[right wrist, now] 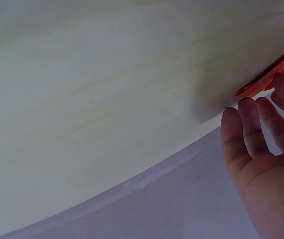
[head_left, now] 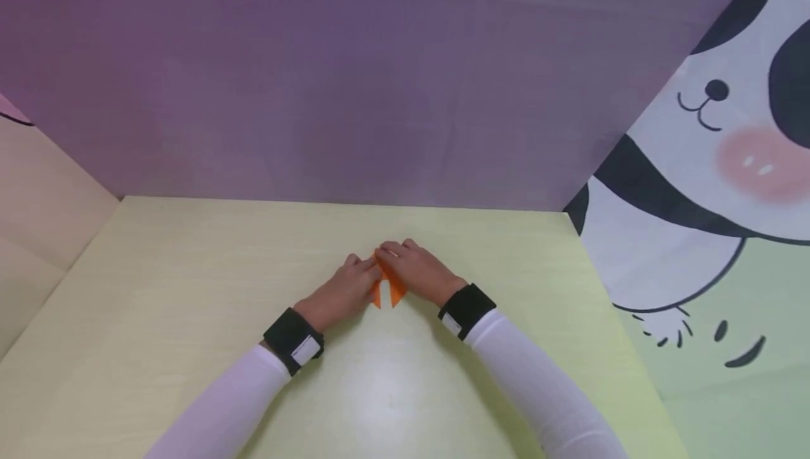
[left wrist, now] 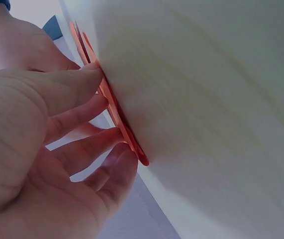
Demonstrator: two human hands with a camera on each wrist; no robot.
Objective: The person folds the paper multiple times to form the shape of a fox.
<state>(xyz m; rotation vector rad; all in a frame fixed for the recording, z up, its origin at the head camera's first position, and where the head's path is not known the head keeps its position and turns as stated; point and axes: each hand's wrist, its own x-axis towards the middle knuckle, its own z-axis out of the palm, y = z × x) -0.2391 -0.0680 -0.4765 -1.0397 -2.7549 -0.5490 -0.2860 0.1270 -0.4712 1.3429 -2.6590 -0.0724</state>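
A small folded orange paper [head_left: 396, 286] is between both hands near the middle of the table, two pointed flaps with a gap between them facing the person. The left hand [head_left: 346, 293] holds its left side; in the left wrist view the thumb lies on one face of the thin folded paper [left wrist: 113, 107] and the fingertips meet the other. The right hand [head_left: 422, 270] covers the paper's upper right part, fingers over its top. In the right wrist view, the right hand [right wrist: 268, 149] has its thumb against the paper [right wrist: 268, 79], other fingers curved beside it. Part of the paper is hidden under the hands.
The pale wood-grain table [head_left: 190, 269] ends at a purple cloth wall [head_left: 380, 93] behind. A panda-printed panel [head_left: 715, 185] stands at the right, and a pale panel [head_left: 38, 213] at the left. Each wrist wears a black band [head_left: 468, 310].
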